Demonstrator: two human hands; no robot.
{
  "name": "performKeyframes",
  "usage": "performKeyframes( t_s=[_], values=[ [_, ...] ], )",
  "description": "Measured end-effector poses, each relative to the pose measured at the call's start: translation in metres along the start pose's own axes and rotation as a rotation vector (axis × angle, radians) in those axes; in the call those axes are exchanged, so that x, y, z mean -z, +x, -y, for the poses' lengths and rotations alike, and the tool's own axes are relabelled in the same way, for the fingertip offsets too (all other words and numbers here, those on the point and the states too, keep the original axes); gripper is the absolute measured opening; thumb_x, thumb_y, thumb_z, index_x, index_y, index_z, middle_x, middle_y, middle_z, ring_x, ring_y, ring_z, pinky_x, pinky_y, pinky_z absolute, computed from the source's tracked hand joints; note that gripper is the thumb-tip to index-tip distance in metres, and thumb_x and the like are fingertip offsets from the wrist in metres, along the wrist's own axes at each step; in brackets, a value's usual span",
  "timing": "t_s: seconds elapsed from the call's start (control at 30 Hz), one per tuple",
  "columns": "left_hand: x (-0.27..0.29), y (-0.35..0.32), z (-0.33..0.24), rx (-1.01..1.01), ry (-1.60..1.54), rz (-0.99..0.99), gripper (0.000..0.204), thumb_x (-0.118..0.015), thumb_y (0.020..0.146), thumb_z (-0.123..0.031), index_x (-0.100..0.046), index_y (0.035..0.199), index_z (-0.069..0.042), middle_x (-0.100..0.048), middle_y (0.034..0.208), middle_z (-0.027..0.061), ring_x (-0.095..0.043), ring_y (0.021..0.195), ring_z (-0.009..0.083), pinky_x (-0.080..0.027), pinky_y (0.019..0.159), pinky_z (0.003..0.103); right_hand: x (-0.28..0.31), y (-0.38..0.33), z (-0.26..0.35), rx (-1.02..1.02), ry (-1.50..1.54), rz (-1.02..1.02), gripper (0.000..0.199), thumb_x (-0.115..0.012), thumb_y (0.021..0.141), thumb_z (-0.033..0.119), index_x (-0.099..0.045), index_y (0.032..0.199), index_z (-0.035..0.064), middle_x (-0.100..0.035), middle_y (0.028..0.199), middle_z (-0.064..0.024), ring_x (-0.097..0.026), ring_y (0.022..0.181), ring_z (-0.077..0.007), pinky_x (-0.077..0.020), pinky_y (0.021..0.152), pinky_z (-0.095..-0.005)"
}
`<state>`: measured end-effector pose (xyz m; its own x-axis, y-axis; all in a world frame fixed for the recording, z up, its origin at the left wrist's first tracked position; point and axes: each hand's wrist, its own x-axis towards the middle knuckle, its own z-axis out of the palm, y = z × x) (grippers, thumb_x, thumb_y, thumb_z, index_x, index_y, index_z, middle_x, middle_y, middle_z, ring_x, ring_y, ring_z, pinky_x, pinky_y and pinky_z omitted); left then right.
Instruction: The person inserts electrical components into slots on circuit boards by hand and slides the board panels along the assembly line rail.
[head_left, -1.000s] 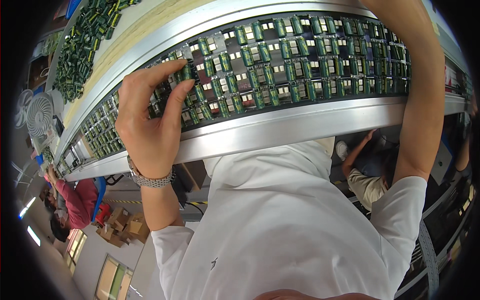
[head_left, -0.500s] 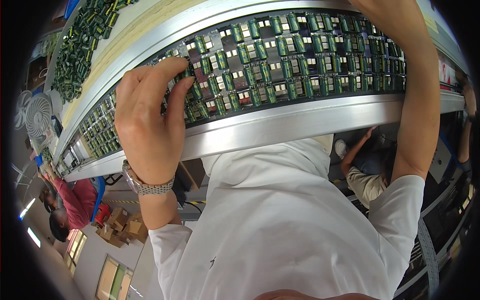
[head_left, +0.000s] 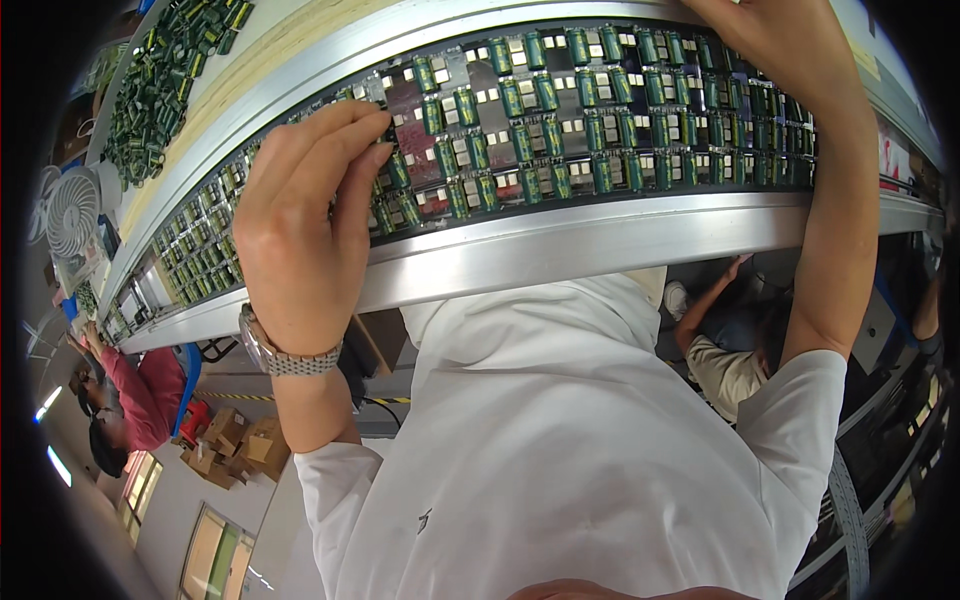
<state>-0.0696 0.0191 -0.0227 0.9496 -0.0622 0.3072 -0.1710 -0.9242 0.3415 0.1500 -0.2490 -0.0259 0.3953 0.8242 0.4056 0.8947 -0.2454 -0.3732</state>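
Rows of green cylindrical capacitors (head_left: 545, 92) sit on circuit boards in a long dark carrier on the line, with small white block parts between them. My left hand (head_left: 300, 215), wearing a metal watch (head_left: 285, 350), reaches over the boards. Its thumb and bent fingers close around a green capacitor at the left part of the boards, mostly covered by the fingertips. At the upper right, my right hand (head_left: 765, 35) extends over the far side of the line. The top edge of the picture cuts off its fingers, so what it touches is hidden.
Silver metal rails (head_left: 580, 232) run along both sides of the boards. A heap of loose green capacitors (head_left: 150, 115) lies at the far left, with a white fan (head_left: 72, 212) nearby. A person in red (head_left: 150, 395) works at left; another person (head_left: 725, 365) is beyond the near rail.
The boards with their capacitors have shifted right along the line. My left hand has moved slightly right and stays pinched. My right hand has shifted a little left.
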Motion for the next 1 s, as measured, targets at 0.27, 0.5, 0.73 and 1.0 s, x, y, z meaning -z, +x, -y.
performKeyframes(
  t_s=[0.27, 0.5, 0.73, 1.0],
  values=[
    [-0.003, -0.002, 0.001, 0.065, -0.056, -0.011, 0.022, -0.079, 0.081, 0.002, -0.075, 0.101, -0.004, -0.075, 0.096, 0.0091, -0.069, 0.078, 0.0247, -0.054, 0.07, 0.033, -0.009, 0.028, 0.06, 0.152, -0.05, 0.238, 0.015, -0.072, 0.086, 0.002, -0.073, 0.101, -0.0016, -0.065, 0.101, -0.0136, -0.066, 0.088, -0.0251, -0.0549, 0.072, -0.0356],
    [-0.001, -0.004, -0.003, 0.169, -0.051, -0.034, 0.022, -0.08, 0.082, 0.002, -0.073, 0.103, -0.004, -0.072, 0.087, 0.0088, -0.068, 0.072, 0.0212, -0.053, 0.064, 0.031, -0.049, 0.067, 0.09, 0.196, 0.047, 0.326, 0.012, -0.07, 0.087, 0.008, -0.073, 0.094, -0.0019, -0.066, 0.092, -0.0134, -0.066, 0.09, -0.0266, -0.0543, 0.073, -0.0375],
    [0.005, -0.002, -0.007, 0.082, 0.057, -0.01, 0.022, -0.079, 0.082, 0.002, -0.072, 0.102, -0.004, -0.07, 0.085, 0.0098, -0.066, 0.072, 0.0266, -0.052, 0.065, 0.036, -0.053, 0.068, 0.09, 0.21, 0.077, 0.343, 0.012, -0.071, 0.087, 0.008, -0.073, 0.092, -0.0022, -0.067, 0.09, -0.013, -0.067, 0.088, -0.0262, -0.0548, 0.073, -0.0372],
    [0.007, 0.001, -0.011, 0.056, 0.156, 0.033, 0.026, -0.08, 0.083, 0.0, -0.072, 0.107, -0.003, -0.071, 0.086, 0.0104, -0.068, 0.074, 0.0236, -0.053, 0.068, 0.033, -0.062, 0.073, 0.092, 0.208, 0.078, 0.322, 0.011, -0.071, 0.087, 0.007, -0.073, 0.09, -0.0025, -0.068, 0.088, -0.0125, -0.067, 0.085, -0.0258, -0.0552, 0.073, -0.0368]
  ],
)
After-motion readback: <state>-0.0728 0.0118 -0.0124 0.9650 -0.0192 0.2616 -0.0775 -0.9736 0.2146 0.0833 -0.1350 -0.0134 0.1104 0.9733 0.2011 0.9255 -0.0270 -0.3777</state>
